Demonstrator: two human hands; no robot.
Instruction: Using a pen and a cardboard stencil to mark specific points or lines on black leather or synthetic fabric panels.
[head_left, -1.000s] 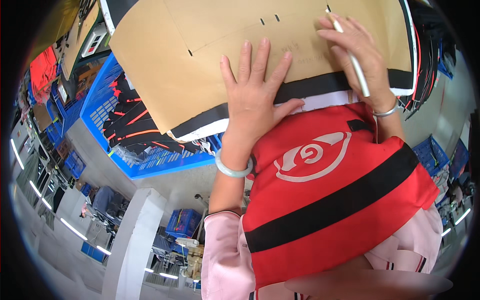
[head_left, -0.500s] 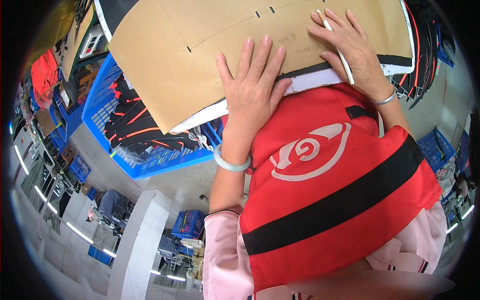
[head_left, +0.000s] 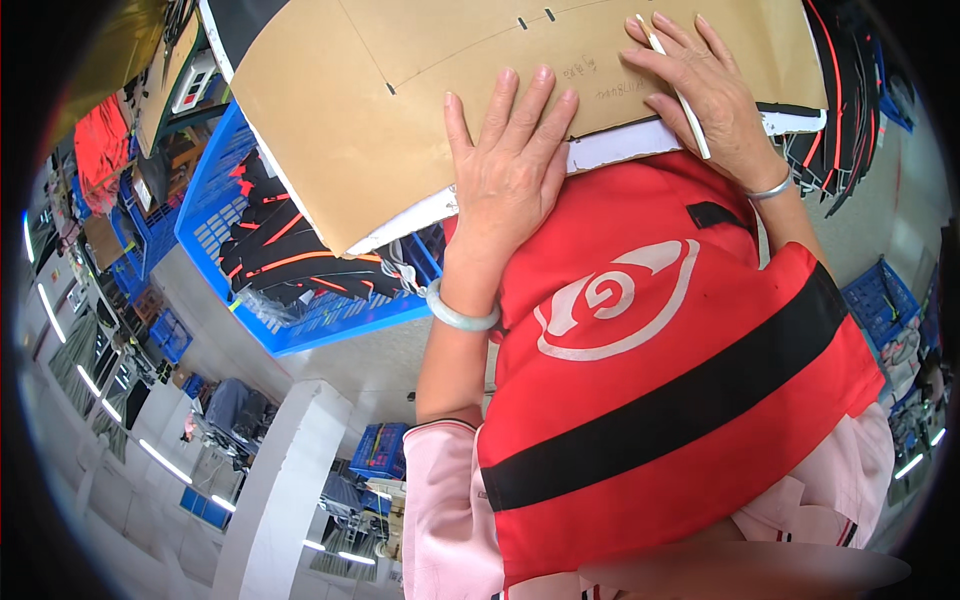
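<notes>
My left hand lies flat with fingers spread on a large brown card pattern piece, near its close edge. The piece has a drawn line and small dark slots. My right hand rests on the same card farther right, shut on a slim white pencil that slants between its fingers, tip toward the far side. Dark fabric shows as a thin strip under the card's near edge. Below that, a white board edge sticks out by my red apron.
A blue plastic basket holding black pieces with orange trim stands left of the table. Black and red-edged pieces hang at the right. A white pillar and more blue crates lie farther off.
The brown card has shifted slightly toward me, so less dark fabric shows along its near edge. My left thumb has drawn closer to the fingers; the pencil stays in my right hand.
</notes>
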